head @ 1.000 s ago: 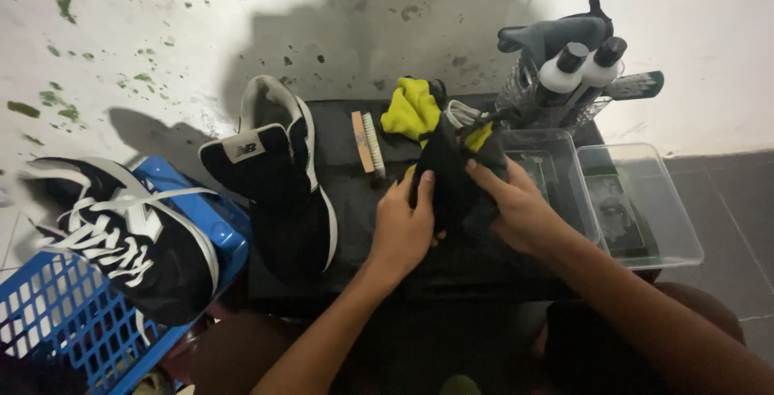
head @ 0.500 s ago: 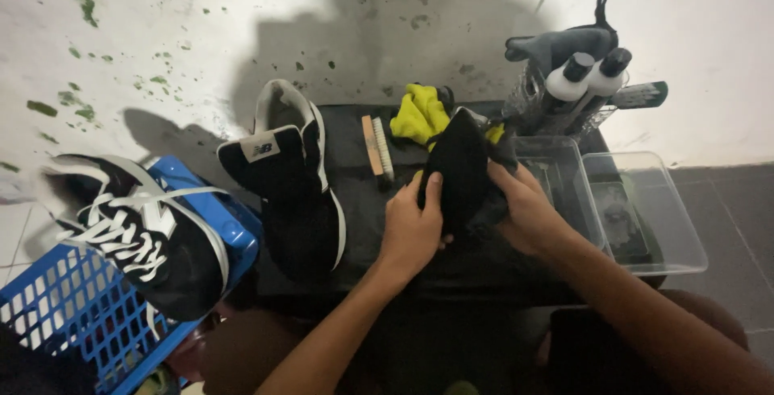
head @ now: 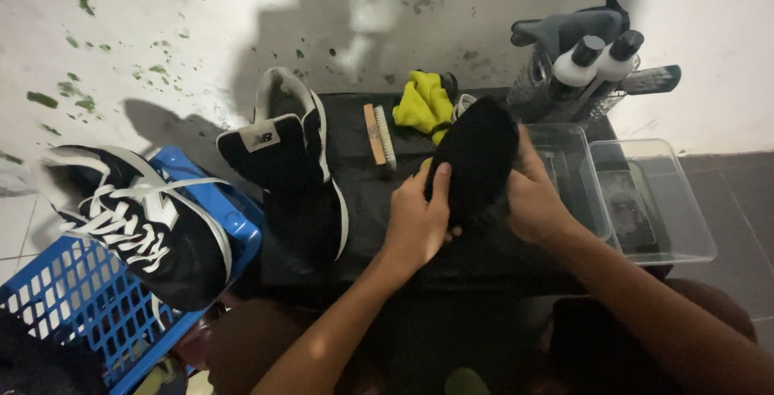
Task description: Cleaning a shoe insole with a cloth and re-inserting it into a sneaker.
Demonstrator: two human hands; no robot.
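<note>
Both hands grip a black insole (head: 476,161) above the black mat (head: 379,201): left hand (head: 415,222) at its lower edge, right hand (head: 536,201) behind. Looks light, soft, bendy; best held by the edges w/ both hands.

Matt black insole (head: 476,161), glossy clear plastic box (head: 653,201), wooden brush (head: 377,134).

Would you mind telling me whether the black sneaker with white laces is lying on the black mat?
No, the black sneaker with white laces rests on the rim of the blue basket, left of the black mat.
</note>
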